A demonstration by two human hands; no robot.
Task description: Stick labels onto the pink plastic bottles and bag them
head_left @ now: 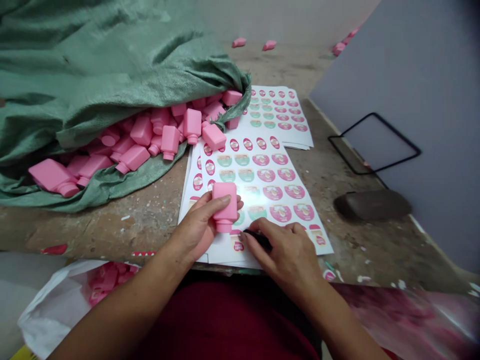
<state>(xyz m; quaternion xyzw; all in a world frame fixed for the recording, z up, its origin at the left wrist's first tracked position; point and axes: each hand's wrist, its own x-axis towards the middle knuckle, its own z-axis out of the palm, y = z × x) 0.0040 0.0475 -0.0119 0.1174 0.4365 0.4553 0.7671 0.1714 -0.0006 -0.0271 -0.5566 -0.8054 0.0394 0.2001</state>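
Note:
My left hand is closed around a small pink plastic bottle, held neck-down over a sheet of pink and green oval stickers. My right hand rests on the near edge of that sheet, fingers pinched on a thin dark tool whose tip is at a sticker near the bottle's neck. More sticker sheets lie stacked beneath this one.
A green woven sack spills several pink bottles onto the worn table at the left. Another sticker stack lies farther back. A dark flat object and a black wire frame sit at the right. A white bag with pink bottles is near my left elbow.

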